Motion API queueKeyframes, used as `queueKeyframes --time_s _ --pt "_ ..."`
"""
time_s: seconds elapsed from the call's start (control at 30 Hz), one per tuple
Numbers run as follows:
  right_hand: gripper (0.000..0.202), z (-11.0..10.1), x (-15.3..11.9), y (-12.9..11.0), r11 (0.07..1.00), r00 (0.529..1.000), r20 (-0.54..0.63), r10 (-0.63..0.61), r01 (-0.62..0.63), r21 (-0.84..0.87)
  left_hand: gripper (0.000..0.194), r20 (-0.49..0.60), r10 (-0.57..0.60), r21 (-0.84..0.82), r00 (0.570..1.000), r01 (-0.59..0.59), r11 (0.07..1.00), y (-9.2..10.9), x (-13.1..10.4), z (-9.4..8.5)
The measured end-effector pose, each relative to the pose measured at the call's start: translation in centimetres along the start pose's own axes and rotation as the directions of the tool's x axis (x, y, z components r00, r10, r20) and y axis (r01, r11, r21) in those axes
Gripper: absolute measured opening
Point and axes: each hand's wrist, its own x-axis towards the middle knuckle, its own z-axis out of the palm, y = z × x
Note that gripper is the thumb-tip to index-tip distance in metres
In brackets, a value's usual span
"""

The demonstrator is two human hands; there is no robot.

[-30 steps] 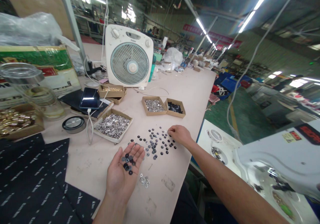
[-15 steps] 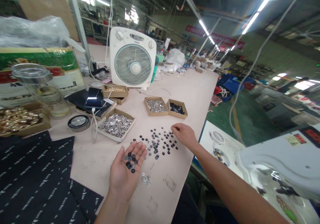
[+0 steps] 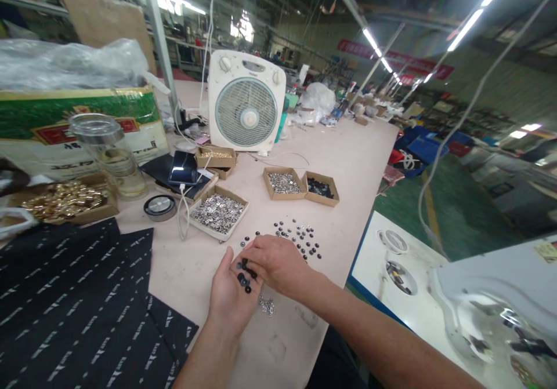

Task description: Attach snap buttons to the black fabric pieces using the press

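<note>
My left hand (image 3: 232, 296) is palm up and cupped, with several dark round buttons (image 3: 244, 279) lying in it. Over its fingers, my right hand (image 3: 278, 261) is bent down with its fingertips pinched at the buttons; a dark piece shows at its fingertips. Loose dark buttons (image 3: 300, 246) are scattered on the table (image 3: 339, 145) beyond the hands. A small heap of silver pieces (image 3: 267, 306) lies beside my left hand, partly covered from above by my right hand and wrist.
A tray of silver pieces (image 3: 220, 213), boxes of silver (image 3: 284, 184) and black pieces (image 3: 319, 188), and a fan (image 3: 248, 102) stand farther back. Black printed fabric (image 3: 73, 308), a glass jar (image 3: 117, 163) and gold pieces (image 3: 65, 200) are left. A white machine (image 3: 491, 279) stands right.
My right hand has moved left from the scattered buttons to over my left palm, hiding part of it and some buttons. The view has shifted slightly left.
</note>
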Motion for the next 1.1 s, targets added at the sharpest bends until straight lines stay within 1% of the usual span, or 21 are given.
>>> queueKeyframes --time_s 0.1,0.2,0.3,0.37,0.43,0.53,0.67,0.77,0.9,1.0,1.1 --pt "0.021 0.2 0.3 0.2 1.000 1.000 0.020 -0.007 0.007 -0.020 0.030 -0.007 -0.008 -0.003 1.000 0.008 1.000 -0.1 0.0 0.1" --pt "0.019 0.1 0.3 0.1 1.000 1.000 0.021 0.003 -0.002 -0.009 0.032 0.015 -0.030 0.008 0.999 0.030 1.000 -0.2 0.1 -0.1" --pt "0.019 -0.1 0.3 0.0 0.999 1.000 0.009 0.009 -0.009 0.043 0.032 0.054 -0.043 0.005 0.998 0.043 0.999 -0.2 0.3 -0.4" --pt "0.018 -0.3 0.4 0.0 0.997 1.000 0.008 0.002 -0.002 0.081 0.033 0.060 -0.044 0.005 0.997 0.044 0.999 -0.2 0.3 -0.4" --pt "0.016 -0.4 0.6 -0.1 0.997 0.999 0.030 -0.016 0.014 0.079 0.035 0.047 -0.048 0.018 0.998 0.047 0.999 -0.2 0.2 -0.3" --pt "0.014 -0.3 0.9 -0.4 1.000 0.996 0.081 -0.027 0.026 0.010 0.034 0.017 -0.032 0.044 0.999 0.031 0.999 -0.2 0.0 -0.2" --pt "0.016 -0.1 1.3 -0.8 0.996 0.997 0.074 0.008 -0.001 -0.089 0.032 -0.025 -0.006 0.090 1.000 0.008 0.996 -0.2 0.1 -0.4" --pt "0.015 -0.2 1.4 -1.0 0.992 0.994 0.101 -0.038 0.050 -0.119 0.034 -0.054 -0.003 0.124 0.999 0.010 0.992 -0.3 0.1 -0.5" --pt "0.012 -0.5 1.4 -1.0 0.989 0.988 0.116 -0.102 0.113 -0.091 0.032 -0.079 -0.010 0.126 0.997 0.020 0.992 -0.3 0.2 -0.8" --pt "0.012 -0.4 1.3 -1.0 0.990 0.989 0.104 -0.103 0.112 -0.085 0.033 -0.056 -0.029 0.137 0.998 0.036 0.990 -0.2 0.2 -0.9" --pt "0.012 -0.6 1.2 -1.1 0.995 0.992 0.090 -0.084 0.088 -0.047 0.037 -0.004 -0.054 0.163 0.999 0.053 0.985 -0.1 0.3 -1.0"
